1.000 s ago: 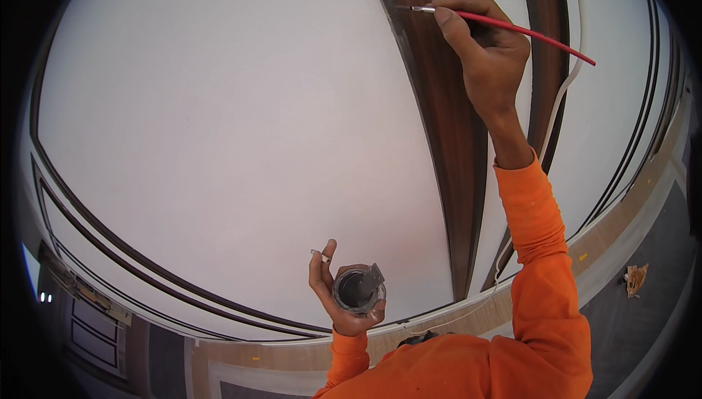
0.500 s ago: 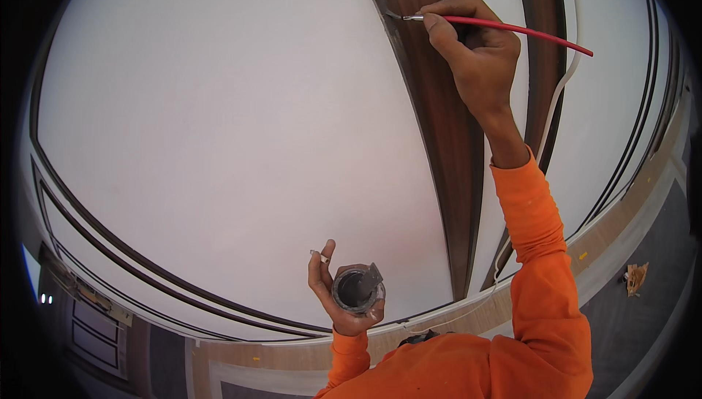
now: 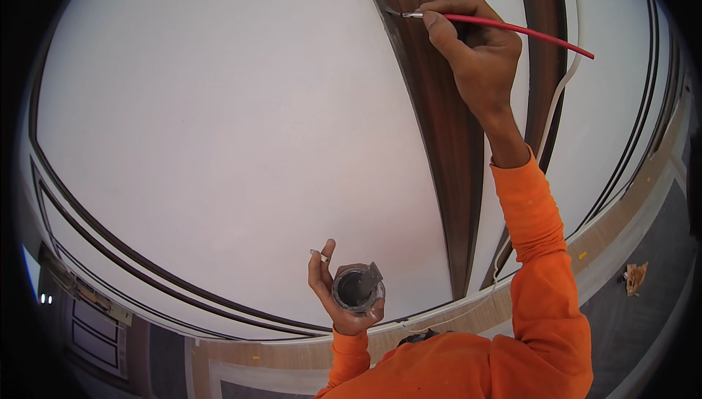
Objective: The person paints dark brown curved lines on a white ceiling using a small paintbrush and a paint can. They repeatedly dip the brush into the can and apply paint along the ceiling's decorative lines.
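Observation:
High on the wall, my right hand [image 3: 479, 59] pinches a thin paintbrush [image 3: 530, 32] with a long red handle and a metal ferrule. Its bristles touch the dark edge strip on the left of a brown wood-coloured panel [image 3: 431, 99]. Low in front of me, my left hand [image 3: 349, 321] is wrapped round a small round container [image 3: 337, 296] with dark grey paint inside. A flat grey blade-like piece [image 3: 374, 277] sticks up at the container's right rim. Between two raised fingers of that hand sits a small white stick [image 3: 319, 254], its kind unclear.
A large white wall panel [image 3: 234, 143] fills the left and middle. A second brown strip [image 3: 544, 55] and a white cable [image 3: 559, 96] run down on the right. Crumpled brown paper [image 3: 635, 279] lies on the dark floor at the lower right. Wood-coloured flooring borders the wall.
The brush tip and my right hand have shifted very slightly upward along the dark edge. My left hand and the container have stayed in place.

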Action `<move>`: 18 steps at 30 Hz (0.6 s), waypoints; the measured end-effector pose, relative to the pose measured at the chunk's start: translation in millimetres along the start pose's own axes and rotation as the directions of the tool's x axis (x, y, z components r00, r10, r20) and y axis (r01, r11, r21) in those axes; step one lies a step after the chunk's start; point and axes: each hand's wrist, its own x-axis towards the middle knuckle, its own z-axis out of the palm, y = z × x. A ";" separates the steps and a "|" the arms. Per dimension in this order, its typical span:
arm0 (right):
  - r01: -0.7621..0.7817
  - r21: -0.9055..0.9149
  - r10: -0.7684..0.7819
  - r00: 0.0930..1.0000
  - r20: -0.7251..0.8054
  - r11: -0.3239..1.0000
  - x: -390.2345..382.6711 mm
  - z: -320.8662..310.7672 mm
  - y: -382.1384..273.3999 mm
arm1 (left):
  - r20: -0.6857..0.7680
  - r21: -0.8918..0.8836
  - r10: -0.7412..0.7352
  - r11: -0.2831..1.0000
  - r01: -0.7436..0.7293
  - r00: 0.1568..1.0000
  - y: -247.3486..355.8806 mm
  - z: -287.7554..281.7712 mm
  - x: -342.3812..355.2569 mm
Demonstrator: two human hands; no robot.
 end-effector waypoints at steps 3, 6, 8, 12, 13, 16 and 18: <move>-0.058 0.035 0.059 0.998 -0.030 0.998 -1.1 -0.3 -5.4 | -0.031 0.008 -0.025 1.000 0.025 0.999 0.1 1.7 -0.7; -0.023 0.007 0.023 1.000 -0.009 1.000 -0.8 -1.3 -0.4 | -0.046 0.009 -0.036 0.999 0.037 0.998 0.6 2.9 -0.3; -0.020 0.032 0.020 1.000 -0.018 0.999 -0.4 -3.8 -0.5 | -0.033 -0.003 -0.030 1.000 0.030 0.999 0.9 3.0 0.3; 0.023 0.094 -0.016 0.997 -0.080 0.995 3.5 1.7 0.5 | -0.035 0.003 -0.033 0.999 0.033 0.999 1.9 2.8 -0.1; 0.049 0.074 -0.043 0.996 -0.080 0.996 5.6 2.8 1.4 | -0.044 0.012 -0.037 0.999 0.038 0.998 2.2 3.4 0.0; 0.083 0.015 -0.081 0.994 -0.067 0.996 8.1 4.8 4.5 | -0.048 0.011 -0.036 0.999 0.037 0.998 1.7 3.0 -0.4; 0.052 -0.026 -0.053 0.998 -0.046 0.998 6.1 4.7 5.5 | -0.053 0.017 -0.034 0.999 0.035 0.998 2.6 3.9 0.3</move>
